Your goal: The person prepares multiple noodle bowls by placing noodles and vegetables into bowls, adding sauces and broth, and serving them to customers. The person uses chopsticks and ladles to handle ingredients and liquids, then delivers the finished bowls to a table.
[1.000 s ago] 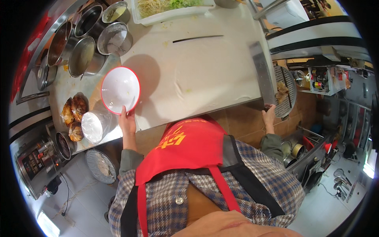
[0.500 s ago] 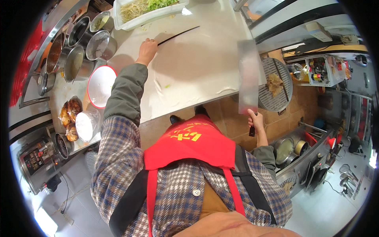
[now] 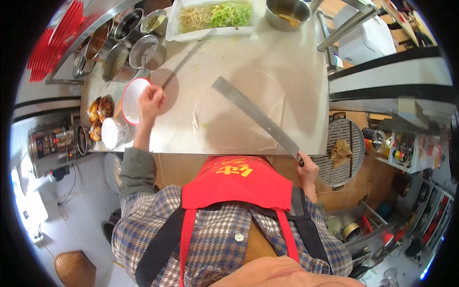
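Note:
My left hand (image 3: pixel 150 104) is closed over the right rim of a white bowl with a red edge (image 3: pixel 132 91). From the fist a thin dark stick (image 3: pixel 184 65) points away towards the back of the pale worktop (image 3: pixel 296 67). At the worktop's front edge, my right hand (image 3: pixel 308 171) grips the dark handle of a large knife. Its long, broad blade (image 3: pixel 256 116) slants up and left across a thin, translucent round sheet (image 3: pixel 224 129) on the worktop.
Several metal pots (image 3: pixel 116 62) crowd the back left. A white tray (image 3: pixel 210 33) of sprouts and chopped greens stands at the back, beside a steel pot (image 3: pixel 288 13). Bagged brown food (image 3: pixel 100 109) lies at the left. A slotted round tray (image 3: pixel 337 167) is at the right.
My left hand has moved left and nearer, carrying the stick to the bowl. The knife has swung from upright at the worktop's right edge to slanting over the sheet.

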